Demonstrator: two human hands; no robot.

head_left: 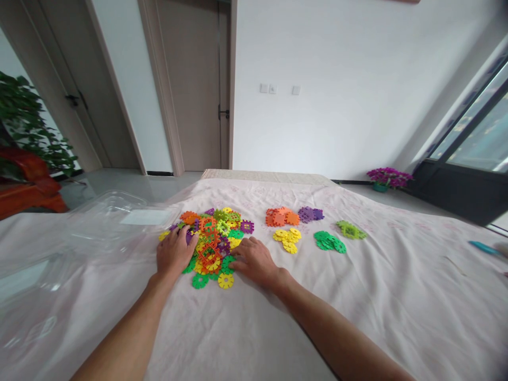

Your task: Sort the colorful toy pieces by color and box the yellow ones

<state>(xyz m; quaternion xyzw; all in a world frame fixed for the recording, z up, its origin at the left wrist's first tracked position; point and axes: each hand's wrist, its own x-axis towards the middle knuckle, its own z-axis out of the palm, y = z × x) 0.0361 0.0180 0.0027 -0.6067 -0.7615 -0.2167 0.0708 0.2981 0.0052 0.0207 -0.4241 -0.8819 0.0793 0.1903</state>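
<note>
A mixed pile of plastic interlocking pieces (pixel 209 248), toothed squares and notched discs in orange, yellow, green and purple, lies on the cloth. My left hand (pixel 177 251) rests against the pile's left side, fingers apart on top of the pieces. At the right side, my right hand (pixel 256 259) touches the edge, its fingers bent and thumb apart near a green disc (pixel 227 264). Neither hand visibly grips a piece. Sorted groups lie further right: orange squares (pixel 280 216), purple squares (pixel 310 214), yellow discs (pixel 288 238), green discs (pixel 329 241) and light green squares (pixel 351 229).
Clear plastic containers (pixel 107 225) with white labels stand at the left. The table carries a wrinkled pale pink cloth (pixel 381 296). A blue object (pixel 484 247) lies at the far right. Doors, a plant (pixel 34 127) and purple flowers (pixel 389 177) are beyond.
</note>
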